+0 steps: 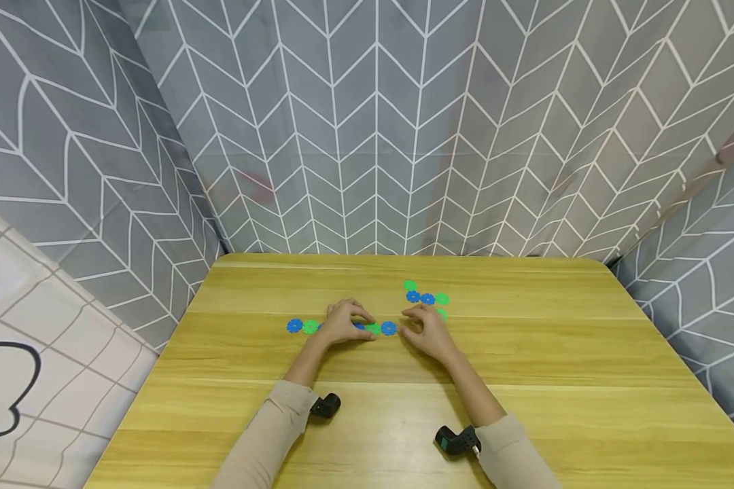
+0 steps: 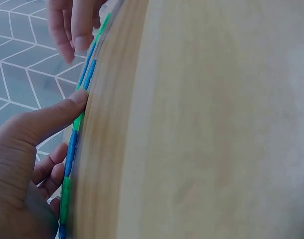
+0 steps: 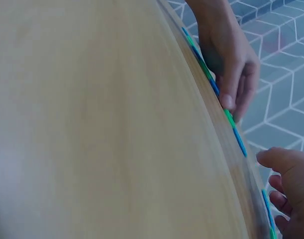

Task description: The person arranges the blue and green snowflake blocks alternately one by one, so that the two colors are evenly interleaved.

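A row of flat, notched plastic discs in blue and green lies across the table. My left hand (image 1: 342,322) arches over the row and hides part of it. Its thumb and fingertips grip the edges of a green disc (image 1: 374,329) near the row's right end. The last piece there is a blue disc (image 1: 389,329). Just right of that, my right hand (image 1: 429,334) is held with thumb and forefinger apart and nothing between them. In the right wrist view, the right thumb (image 3: 276,158) points toward the blue end disc (image 3: 239,143).
Beyond the right hand lies a loose cluster of discs, among them a blue disc (image 1: 427,299) and a green disc (image 1: 442,299); the hand partly covers another green one. The wooden table (image 1: 379,421) ends at a patterned curtain (image 1: 367,136).
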Motion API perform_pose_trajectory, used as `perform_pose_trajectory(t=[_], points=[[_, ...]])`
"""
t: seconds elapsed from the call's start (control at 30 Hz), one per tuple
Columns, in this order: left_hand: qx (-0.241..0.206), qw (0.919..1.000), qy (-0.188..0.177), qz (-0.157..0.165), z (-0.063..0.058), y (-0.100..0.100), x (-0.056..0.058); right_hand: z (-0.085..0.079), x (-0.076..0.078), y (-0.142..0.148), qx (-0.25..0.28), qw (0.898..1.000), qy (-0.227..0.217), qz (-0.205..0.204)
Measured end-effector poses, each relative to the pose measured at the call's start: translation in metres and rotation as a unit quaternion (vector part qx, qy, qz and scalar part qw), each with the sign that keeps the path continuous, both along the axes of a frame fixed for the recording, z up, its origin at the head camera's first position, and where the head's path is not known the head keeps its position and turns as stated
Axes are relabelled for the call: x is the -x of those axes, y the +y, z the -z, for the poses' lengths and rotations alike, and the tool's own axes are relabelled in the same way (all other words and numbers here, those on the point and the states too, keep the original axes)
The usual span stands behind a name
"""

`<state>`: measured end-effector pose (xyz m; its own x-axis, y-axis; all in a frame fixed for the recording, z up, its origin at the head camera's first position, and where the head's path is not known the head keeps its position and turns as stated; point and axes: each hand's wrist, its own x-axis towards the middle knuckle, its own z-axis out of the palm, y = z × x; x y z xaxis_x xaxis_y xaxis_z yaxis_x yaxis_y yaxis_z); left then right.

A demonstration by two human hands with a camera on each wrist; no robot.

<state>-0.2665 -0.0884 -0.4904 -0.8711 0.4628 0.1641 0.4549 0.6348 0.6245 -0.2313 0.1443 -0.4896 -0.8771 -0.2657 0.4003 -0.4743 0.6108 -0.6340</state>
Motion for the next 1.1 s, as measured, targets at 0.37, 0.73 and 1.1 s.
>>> perform_pose_trajectory(t=[0.37, 0.73, 1.1], points=[[-0.007, 1.0000, -0.002, 0.004, 0.001, 0.000, 0.001, 0.001, 0.000, 0.051, -0.022, 0.993, -0.050, 0.106], [-0.003, 1.0000, 0.001, 0.000, 0.001, 0.000, 0.001, 0.000, 0.004, 0.066, -0.051, 0.989, -0.081, 0.112], [-0.012, 0.9999, 0.000, -0.001, 0.000, 0.000, -0.002, -0.001, 0.005, 0.068, -0.043, 0.989, -0.092, 0.109]])
